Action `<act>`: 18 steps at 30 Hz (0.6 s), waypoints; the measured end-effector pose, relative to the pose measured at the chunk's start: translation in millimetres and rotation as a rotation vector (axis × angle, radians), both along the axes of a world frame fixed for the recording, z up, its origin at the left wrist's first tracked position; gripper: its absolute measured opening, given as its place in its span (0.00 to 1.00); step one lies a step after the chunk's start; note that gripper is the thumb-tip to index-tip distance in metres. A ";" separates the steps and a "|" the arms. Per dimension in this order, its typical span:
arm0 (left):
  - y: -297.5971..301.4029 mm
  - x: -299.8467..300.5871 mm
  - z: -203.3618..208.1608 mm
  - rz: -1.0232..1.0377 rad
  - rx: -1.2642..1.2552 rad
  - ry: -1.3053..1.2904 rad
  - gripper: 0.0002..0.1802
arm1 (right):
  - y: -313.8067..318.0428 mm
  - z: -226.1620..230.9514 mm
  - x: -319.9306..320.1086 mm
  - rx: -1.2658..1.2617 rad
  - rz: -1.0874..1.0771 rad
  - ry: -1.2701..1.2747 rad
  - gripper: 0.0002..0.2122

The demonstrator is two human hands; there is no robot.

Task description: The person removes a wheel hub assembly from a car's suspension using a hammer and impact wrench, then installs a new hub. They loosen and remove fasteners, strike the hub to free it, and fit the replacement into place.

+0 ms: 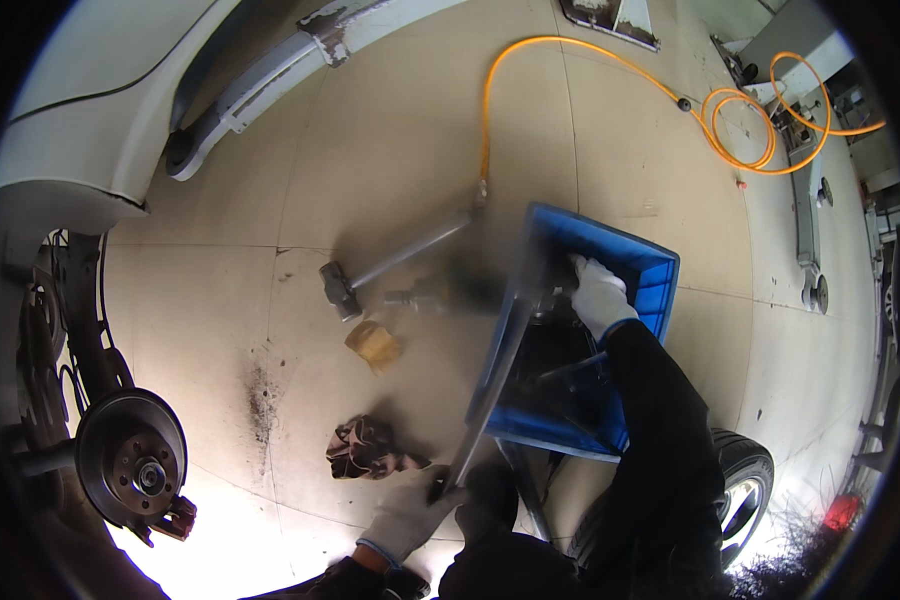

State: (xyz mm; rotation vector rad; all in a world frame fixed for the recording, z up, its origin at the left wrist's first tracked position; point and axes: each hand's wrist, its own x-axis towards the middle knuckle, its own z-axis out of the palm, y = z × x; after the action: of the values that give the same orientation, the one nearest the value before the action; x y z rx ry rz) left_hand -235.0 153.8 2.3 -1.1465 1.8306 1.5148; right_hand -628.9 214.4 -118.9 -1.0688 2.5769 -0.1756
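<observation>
My left hand (410, 520), in a white glove, is closed round the lower end of a long metal bar (485, 405). The bar slants up and away along the left side of a blue plastic crate (653, 330), its far end smeared by motion. My right hand (602, 297), gloved too, reaches into the crate with its fingers curled; what they grip among the dark metal tools (560, 350) is hidden. Left of the crate lie a sledgehammer (341, 290) and a blurred tool with a metal nose (420, 297), perhaps an air impact wrench.
A yellowish block (373, 345) and a crumpled brown cloth (370, 448) lie on the tiled floor. An orange air hose (487, 110) coils at the far right. At the left is a car with a bare brake disc (130, 460); a wheel (745, 480) lies near right. Lift arms (270, 80) extend above.
</observation>
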 end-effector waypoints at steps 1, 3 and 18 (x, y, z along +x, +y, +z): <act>-4.1 2.8 1.1 0.007 -0.014 0.017 0.31 | 4.5 13.6 1.5 -0.057 -0.037 -0.061 0.17; -14.2 9.6 5.8 0.172 -0.070 0.100 0.26 | 6.9 38.3 21.0 -0.280 -0.130 -0.027 0.17; -69.3 65.6 98.3 0.417 -1.076 0.807 0.20 | -66.5 227.7 268.5 -0.975 0.476 -0.349 0.12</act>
State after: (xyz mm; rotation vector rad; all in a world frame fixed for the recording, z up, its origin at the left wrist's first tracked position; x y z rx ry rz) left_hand -169.4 84.5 100.6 -1.5459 3.3676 1.2446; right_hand -360.4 147.9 108.8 -1.7126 1.8043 -1.4328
